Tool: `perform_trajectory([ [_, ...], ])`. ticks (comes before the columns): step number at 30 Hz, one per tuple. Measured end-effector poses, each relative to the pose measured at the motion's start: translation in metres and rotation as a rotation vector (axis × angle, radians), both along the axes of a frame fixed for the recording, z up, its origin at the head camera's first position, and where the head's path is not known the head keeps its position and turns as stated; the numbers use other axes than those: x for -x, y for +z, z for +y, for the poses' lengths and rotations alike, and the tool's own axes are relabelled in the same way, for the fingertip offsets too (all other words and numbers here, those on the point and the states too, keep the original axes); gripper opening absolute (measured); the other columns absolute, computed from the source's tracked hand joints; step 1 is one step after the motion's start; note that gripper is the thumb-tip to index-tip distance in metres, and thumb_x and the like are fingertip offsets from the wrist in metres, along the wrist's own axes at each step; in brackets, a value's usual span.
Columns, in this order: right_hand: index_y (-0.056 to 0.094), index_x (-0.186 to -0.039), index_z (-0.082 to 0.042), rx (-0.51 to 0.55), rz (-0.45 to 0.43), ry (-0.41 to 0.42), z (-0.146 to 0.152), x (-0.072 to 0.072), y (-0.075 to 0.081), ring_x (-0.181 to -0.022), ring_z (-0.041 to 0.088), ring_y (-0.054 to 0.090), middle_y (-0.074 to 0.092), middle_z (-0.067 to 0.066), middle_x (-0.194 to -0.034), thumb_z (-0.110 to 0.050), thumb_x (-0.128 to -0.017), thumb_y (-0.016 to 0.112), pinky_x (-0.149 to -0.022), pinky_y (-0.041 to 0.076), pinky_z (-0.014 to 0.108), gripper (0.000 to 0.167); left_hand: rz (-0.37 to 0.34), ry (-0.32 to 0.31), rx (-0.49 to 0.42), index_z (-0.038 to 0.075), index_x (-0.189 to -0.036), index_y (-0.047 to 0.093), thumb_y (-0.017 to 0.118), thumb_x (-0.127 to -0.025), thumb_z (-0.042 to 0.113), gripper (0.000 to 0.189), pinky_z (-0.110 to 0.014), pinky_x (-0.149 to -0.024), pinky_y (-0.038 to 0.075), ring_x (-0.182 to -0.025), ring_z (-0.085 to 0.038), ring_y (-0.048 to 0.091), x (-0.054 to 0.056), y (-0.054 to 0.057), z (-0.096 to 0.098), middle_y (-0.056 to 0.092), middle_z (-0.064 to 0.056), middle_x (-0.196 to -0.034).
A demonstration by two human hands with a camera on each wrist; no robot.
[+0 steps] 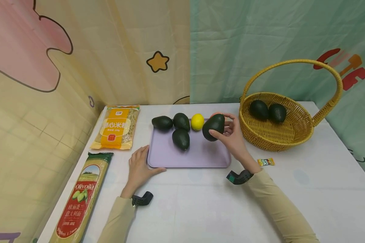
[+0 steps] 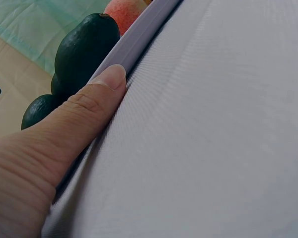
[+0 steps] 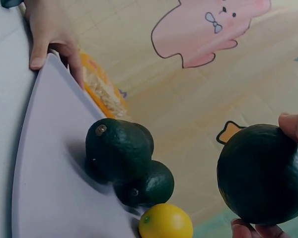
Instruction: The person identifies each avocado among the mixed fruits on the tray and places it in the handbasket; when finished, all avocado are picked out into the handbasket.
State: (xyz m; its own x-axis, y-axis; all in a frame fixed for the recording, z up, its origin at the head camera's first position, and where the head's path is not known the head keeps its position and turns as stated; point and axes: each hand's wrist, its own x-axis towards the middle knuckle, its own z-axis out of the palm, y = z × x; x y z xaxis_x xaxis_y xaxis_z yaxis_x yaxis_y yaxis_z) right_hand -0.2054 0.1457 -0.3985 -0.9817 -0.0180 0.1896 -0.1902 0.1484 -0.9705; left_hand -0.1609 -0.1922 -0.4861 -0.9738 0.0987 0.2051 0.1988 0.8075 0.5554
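The right hand [image 1: 235, 135] grips a dark green avocado [image 1: 213, 127] between thumb and fingers, holding it over the right part of a lilac tray [image 1: 167, 157]; the left hand [image 1: 140, 167] touches the tray's near left corner, its thumb stretched along the front edge and its fingers laid along the left side; three more avocados, one at the far left corner [image 1: 162, 123], one beside it [image 1: 181, 121] and one nearer the middle [image 1: 180, 139], sit close together on the tray; a yellow lemon [image 1: 197, 122] lies just to their right, and a reddish peach-like fruit [image 2: 124, 15] shows partly, behind the gripped avocado in the head view.

To the right on the white-covered bench [image 1: 182, 209] stands a woven basket [image 1: 261, 140] with a tall handle; two avocados lie inside, a left one [image 1: 259, 109] and a right one [image 1: 277, 113]; a small wrapped sweet [image 1: 266, 162] lies in front of it; on the left are an orange-fronted food bag [image 1: 115, 128] and, nearer, a long spaghetti packet [image 1: 82, 199].
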Motion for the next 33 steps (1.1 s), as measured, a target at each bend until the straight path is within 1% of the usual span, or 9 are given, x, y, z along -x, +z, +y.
perform_trajectory([
  [6, 0.030, -0.137, -0.012, 0.047, 0.080, -0.043, 0.007, 0.002, 0.008, -0.084, 0.021, 0.054, 0.052, 0.013, -0.106, -0.010, -0.082, 0.075, -0.074, 0.048, 0.021, 0.071, -0.008, 0.003, 0.000, -0.001, -0.143, 0.035, 0.084, -0.062, 0.051, 0.108, -0.051, -0.098, 0.020, -0.128, -0.037, 0.026, -0.001, 0.001, 0.001, 0.036, -0.017, -0.142],
  [11, 0.031, -0.137, -0.016, 0.082, 0.131, -0.072, 0.014, 0.003, 0.013, -0.089, 0.020, 0.056, 0.051, 0.011, -0.110, -0.011, -0.082, 0.074, -0.078, 0.047, 0.021, 0.070, -0.013, 0.005, 0.000, 0.000, -0.144, 0.034, 0.085, -0.062, 0.050, 0.109, -0.051, -0.098, 0.019, -0.129, -0.036, 0.025, -0.001, 0.001, 0.001, 0.035, -0.017, -0.143],
  [16, 0.033, -0.135, -0.017, 0.164, 0.193, -0.077, 0.021, 0.003, 0.019, -0.095, 0.022, 0.057, 0.050, 0.011, -0.112, -0.006, -0.082, 0.072, -0.084, 0.048, 0.024, 0.067, -0.011, 0.006, 0.001, 0.000, -0.144, 0.034, 0.085, -0.062, 0.049, 0.108, -0.051, -0.098, 0.019, -0.128, -0.036, 0.026, -0.001, 0.001, 0.001, 0.035, -0.017, -0.143],
  [23, 0.034, -0.133, -0.015, 0.275, 0.276, -0.089, 0.032, 0.004, 0.027, -0.098, 0.023, 0.056, 0.050, 0.013, -0.111, 0.000, -0.081, 0.070, -0.083, 0.048, 0.025, 0.065, -0.005, 0.002, 0.001, -0.001, -0.143, 0.035, 0.085, -0.062, 0.050, 0.108, -0.051, -0.097, 0.020, -0.128, -0.037, 0.026, -0.001, 0.001, 0.001, 0.035, -0.018, -0.142],
  [27, 0.034, -0.133, -0.012, 0.343, 0.322, -0.107, 0.039, 0.004, 0.032, -0.101, 0.025, 0.054, 0.049, 0.014, -0.113, 0.001, -0.081, 0.069, -0.085, 0.047, 0.026, 0.065, 0.001, 0.002, -0.003, -0.001, -0.143, 0.035, 0.085, -0.062, 0.048, 0.107, -0.052, -0.097, 0.020, -0.128, -0.038, 0.026, -0.001, 0.001, 0.001, 0.036, -0.018, -0.142],
  [30, 0.034, -0.133, -0.012, 0.396, 0.346, -0.127, 0.045, 0.004, 0.035, -0.102, 0.027, 0.054, 0.049, 0.015, -0.113, 0.003, -0.079, 0.069, -0.087, 0.047, 0.027, 0.066, -0.006, 0.003, -0.006, -0.001, -0.144, 0.034, 0.086, -0.062, 0.048, 0.108, -0.051, -0.098, 0.019, -0.129, -0.037, 0.025, -0.001, 0.002, 0.001, 0.035, -0.018, -0.143],
  [33, 0.035, -0.133, -0.012, 0.420, 0.353, -0.144, 0.052, 0.004, 0.037, -0.104, 0.029, 0.054, 0.048, 0.017, -0.115, 0.004, -0.078, 0.070, -0.088, 0.047, 0.028, 0.067, -0.014, 0.004, -0.006, 0.000, -0.144, 0.034, 0.085, -0.062, 0.048, 0.108, -0.051, -0.098, 0.019, -0.129, -0.037, 0.025, -0.001, 0.002, 0.001, 0.034, -0.018, -0.143],
])
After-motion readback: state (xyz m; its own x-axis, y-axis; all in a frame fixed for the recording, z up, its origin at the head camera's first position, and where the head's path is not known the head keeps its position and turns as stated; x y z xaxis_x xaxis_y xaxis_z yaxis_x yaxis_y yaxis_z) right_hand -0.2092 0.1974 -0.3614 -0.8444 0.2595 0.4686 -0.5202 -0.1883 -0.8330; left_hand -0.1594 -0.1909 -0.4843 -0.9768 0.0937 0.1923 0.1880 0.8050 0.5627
